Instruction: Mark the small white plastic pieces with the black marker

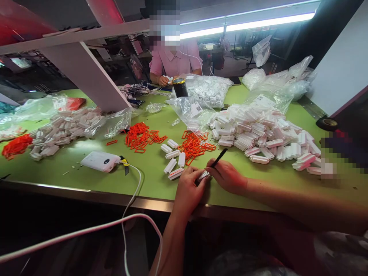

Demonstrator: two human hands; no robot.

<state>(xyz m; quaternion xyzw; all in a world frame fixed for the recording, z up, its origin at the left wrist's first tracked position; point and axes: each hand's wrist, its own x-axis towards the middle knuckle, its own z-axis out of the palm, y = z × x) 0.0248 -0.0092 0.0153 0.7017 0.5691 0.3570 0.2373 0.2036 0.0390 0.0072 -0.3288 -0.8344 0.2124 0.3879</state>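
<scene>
Near the table's front edge, my left hand (190,188) is closed around a small white plastic connector housing (203,175), partly covered by its fingers. My right hand (230,177) grips a slim black pen-like tool (219,157), its lower end at the housing and hidden by the fingers. Just left of my hands lie several loose white housings (170,165); one, with an orange strip (176,173), is closest to my left hand. Behind them sits a pile of orange rectangular frames (194,147), with tiny white bits at its right side.
A large heap of white housings (258,132) spreads to the right. More orange frames (140,136) and a white power bank (100,161) with a white cable (138,184) lie left. Opposite sits a person (176,61) behind a dark jar (180,89) and a filled plastic bag (208,90).
</scene>
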